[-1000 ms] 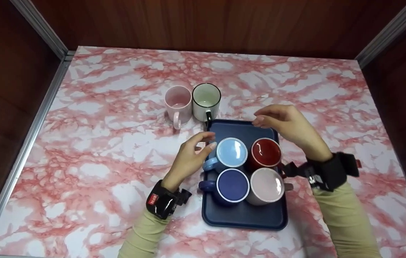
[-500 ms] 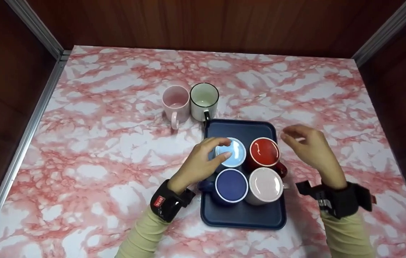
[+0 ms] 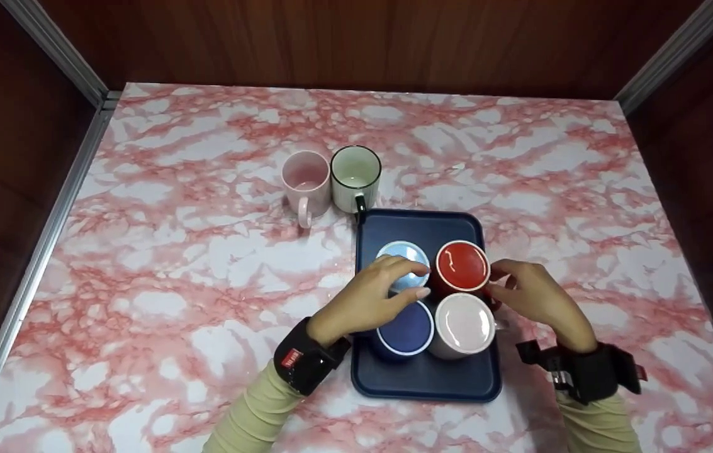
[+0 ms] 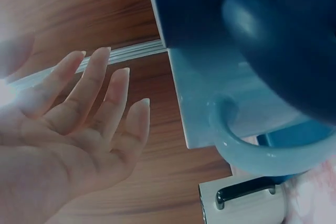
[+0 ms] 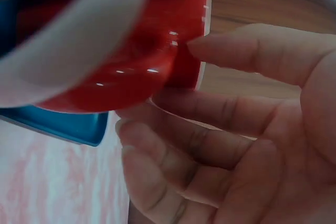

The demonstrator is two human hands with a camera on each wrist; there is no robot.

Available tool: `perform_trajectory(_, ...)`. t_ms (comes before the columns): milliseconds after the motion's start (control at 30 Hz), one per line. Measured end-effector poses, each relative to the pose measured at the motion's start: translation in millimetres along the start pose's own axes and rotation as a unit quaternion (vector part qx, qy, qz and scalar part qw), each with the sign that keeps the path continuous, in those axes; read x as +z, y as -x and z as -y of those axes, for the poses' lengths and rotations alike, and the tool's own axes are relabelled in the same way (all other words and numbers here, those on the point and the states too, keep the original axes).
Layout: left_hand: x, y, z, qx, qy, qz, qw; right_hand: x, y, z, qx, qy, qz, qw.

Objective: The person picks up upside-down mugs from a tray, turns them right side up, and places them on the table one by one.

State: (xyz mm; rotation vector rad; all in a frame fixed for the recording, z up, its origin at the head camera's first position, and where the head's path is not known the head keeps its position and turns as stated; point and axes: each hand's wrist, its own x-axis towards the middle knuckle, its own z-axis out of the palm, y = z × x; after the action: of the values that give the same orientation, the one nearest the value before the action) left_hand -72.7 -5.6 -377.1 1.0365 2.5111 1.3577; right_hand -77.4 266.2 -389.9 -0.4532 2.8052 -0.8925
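Note:
Four mugs stand upside down in a two-by-two group on a dark blue tray (image 3: 425, 384). The red mug (image 3: 462, 267) is at back right, the light blue mug (image 3: 403, 251) at back left. In front of them are the dark blue mug (image 3: 405, 330) and the pale pink mug (image 3: 464, 324). My left hand (image 3: 372, 299) hovers over the two blue mugs, fingers apart and holding nothing. My right hand (image 3: 535, 292) is at the red mug's right side. In the right wrist view its thumb and fingers (image 5: 210, 106) lie loosely about the red handle (image 5: 136, 85).
Behind the tray's left corner, a pink mug (image 3: 306, 179) and a pale green mug (image 3: 356, 176) with a black rim and handle stand upright, close together. The marbled table (image 3: 174, 251) is bordered by dark wooden panels (image 3: 362, 44).
My left hand has moved right and nearer, from beside the light blue mug to over the blue mugs. My right hand has come down from the tray's far right corner to the red mug.

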Motion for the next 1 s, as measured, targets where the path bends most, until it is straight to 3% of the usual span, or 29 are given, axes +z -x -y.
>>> perform_trajectory(200,3.2,0.0,-4.6,-0.004,-0.024,0.038,0.9990,11,-1,-4,0.004,0.027,0.002,1.000)
perform_trajectory(467,4.9,1.6,-5.1,-0.004,-0.038,0.054,0.9978,21,-2,-4,0.008,0.041,-0.027,0.999)
perform_trajectory(1000,-0.8,9.1,5.7,-0.029,0.017,0.004,0.9994,32,-4,-2,-0.006,0.102,-0.089,0.991)
